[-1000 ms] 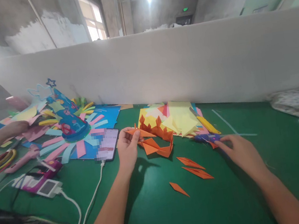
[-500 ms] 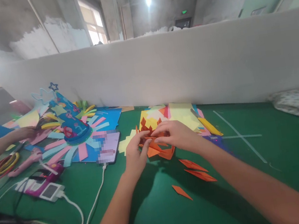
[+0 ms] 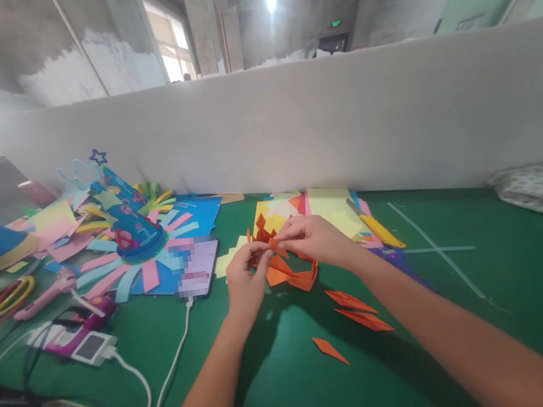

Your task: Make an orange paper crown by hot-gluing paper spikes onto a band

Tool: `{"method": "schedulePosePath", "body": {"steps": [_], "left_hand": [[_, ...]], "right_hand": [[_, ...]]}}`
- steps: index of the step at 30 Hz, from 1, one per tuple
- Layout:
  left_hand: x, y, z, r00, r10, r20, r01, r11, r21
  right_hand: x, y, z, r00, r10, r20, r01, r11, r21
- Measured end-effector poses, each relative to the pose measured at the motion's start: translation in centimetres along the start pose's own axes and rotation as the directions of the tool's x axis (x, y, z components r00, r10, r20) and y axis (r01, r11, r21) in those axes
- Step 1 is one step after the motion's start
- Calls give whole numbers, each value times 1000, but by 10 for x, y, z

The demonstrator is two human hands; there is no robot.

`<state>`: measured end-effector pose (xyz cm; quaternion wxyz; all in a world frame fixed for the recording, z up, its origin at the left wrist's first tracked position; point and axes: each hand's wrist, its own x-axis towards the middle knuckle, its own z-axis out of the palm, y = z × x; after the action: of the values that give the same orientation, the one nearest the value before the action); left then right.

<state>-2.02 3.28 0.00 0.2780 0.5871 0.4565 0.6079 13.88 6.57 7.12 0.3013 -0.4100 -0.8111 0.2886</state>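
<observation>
Two hands (image 3: 279, 256) on orange folded paper (image 3: 303, 278)

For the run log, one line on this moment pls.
left hand: pinching orange paper crown | right hand: at small orange piece on crown | nearby: three loose orange pieces, yellow cutter

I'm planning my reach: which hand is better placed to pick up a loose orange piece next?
Probably the right. The right hand is nearer the loose orange pieces, which lie to its own side of the left hand. Both hands are holding orange paper, though.
</observation>
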Motion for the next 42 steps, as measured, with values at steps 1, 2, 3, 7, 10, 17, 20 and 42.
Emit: {"method": "schedulePosePath", "body": {"steps": [1,2,3,7,10,17,20,42], "left_hand": [[0,-1,0,1000,-13,-1,13,1000,2],[0,-3,0,1000,-24,1,24,1000,-1],[0,-4,0,999,-32,2,32,999,-9],[1,-5,1,999,-30,31,31,998,-53],[1,-4,2,998,-5,57,8,999,-38],[2,2,-2,997,48,65,-51,997,54],[0,3,-1,997,71,10,-72,994,87],[-1,-7,-3,940,-257,223,25,706,708]], "right_hand": [[0,0,0,1000,5,9,-5,1000,6],[0,0,0,1000,17,15,-17,1000,8],[0,0,1,999,33,16,-33,999,5],[-2,-3,3,998,61,16,-62,998,12],[-3,-4,4,998,55,35,-56,998,22],[1,-2,3,993,94,67,-87,991,-104],[3,-1,3,993,104,60,-92,981,-169],[15,21,15,984,90,-156,-135,942,-307]]}}
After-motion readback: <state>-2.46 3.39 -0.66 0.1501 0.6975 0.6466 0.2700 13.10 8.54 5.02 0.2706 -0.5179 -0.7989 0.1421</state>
